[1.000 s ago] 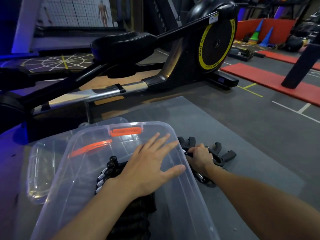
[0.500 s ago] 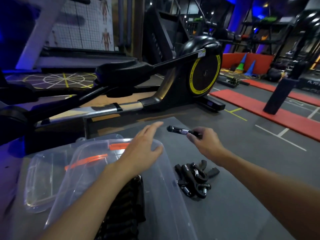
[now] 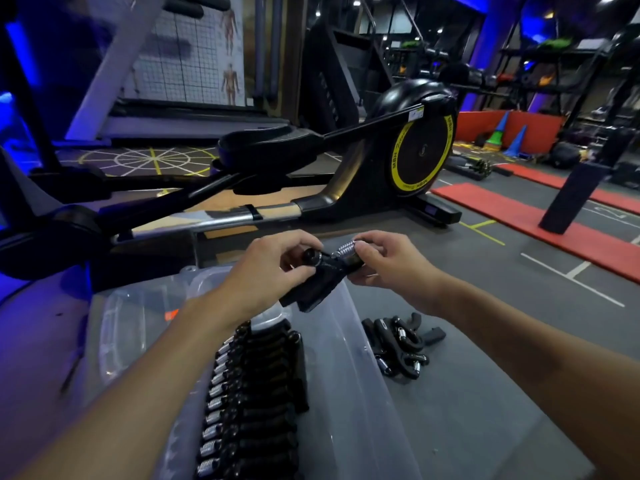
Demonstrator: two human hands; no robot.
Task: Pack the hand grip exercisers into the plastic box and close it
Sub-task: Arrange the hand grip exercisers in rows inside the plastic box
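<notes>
My left hand [image 3: 273,268] and right hand [image 3: 388,261] both pinch one hand grip exerciser [image 3: 322,275], spring end up, handles slanting down-left over the plastic box [image 3: 349,393].

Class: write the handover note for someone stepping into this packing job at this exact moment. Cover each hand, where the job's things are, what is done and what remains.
Left hand and right hand: both hold one hand grip exerciser above the plastic box.
Done: a neat row of packed grippers lies inside the box.
Left: place the held one, pack the loose pile on the mat right of the box, then fit the lid, which lies left of the box, and close it.
</notes>
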